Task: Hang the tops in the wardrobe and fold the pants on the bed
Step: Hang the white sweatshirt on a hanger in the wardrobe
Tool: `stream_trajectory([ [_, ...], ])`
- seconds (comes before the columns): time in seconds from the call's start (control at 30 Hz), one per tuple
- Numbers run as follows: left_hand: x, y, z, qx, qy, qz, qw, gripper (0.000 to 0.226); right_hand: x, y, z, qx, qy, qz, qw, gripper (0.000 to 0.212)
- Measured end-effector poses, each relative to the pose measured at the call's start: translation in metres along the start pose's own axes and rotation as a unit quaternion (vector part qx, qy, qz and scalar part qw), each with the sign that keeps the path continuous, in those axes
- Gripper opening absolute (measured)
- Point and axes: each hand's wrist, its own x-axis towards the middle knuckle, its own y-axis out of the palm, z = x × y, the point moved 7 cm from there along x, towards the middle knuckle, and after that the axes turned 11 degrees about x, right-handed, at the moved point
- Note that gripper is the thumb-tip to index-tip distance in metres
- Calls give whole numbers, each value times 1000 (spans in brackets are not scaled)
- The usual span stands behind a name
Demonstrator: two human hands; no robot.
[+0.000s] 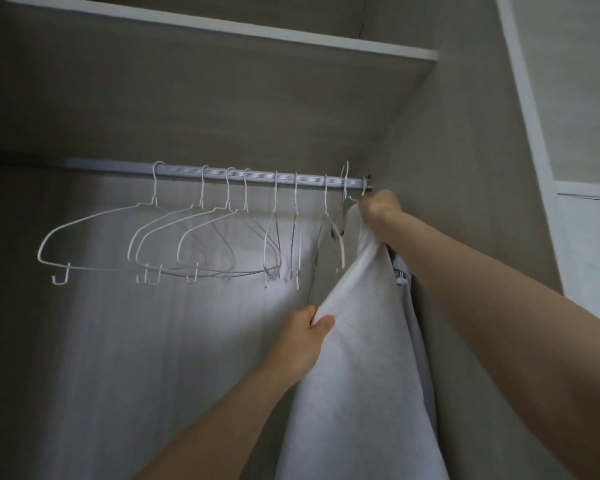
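A white top [357, 358] hangs at the far right end of the wardrobe rail [257, 177], on a white wire hanger whose hook [345, 181] sits over the rail. My left hand [305, 337] pinches the top's left edge lower down. Up by the hanger's neck, my right hand [380, 207] grips the top of the garment, close to the wardrobe's right wall. Behind the white top a second pale garment [407, 296] shows partly.
Several empty white wire hangers [146, 244] hang along the rail to the left. A shelf [222, 81] spans the wardrobe above the rail. The right side wall [465, 168] stands close to my right arm. The back panel [153, 341] is bare.
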Motion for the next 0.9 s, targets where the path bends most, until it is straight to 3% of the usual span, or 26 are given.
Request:
stream_trajectory([
  [0.2,-12,20,16,21,-12,45,999,20,-3,-2,-24,-42,39,7,998,15],
  [0.37,-21,27,8,8,-5,57,998,11,-10,-8,-19,-4,20,22,1000,23],
  [0.5,-41,34,7,-2,-8,64,998,7,-30,-6,-21,-51,19,94,994,32],
  [0.7,-94,41,-9,78,39,75,993,46,-79,-7,-16,-154,-33,159,975,40],
  [0.9,-156,31,-30,150,49,69,985,68,-135,-15,-35,-106,19,211,972,58],
])
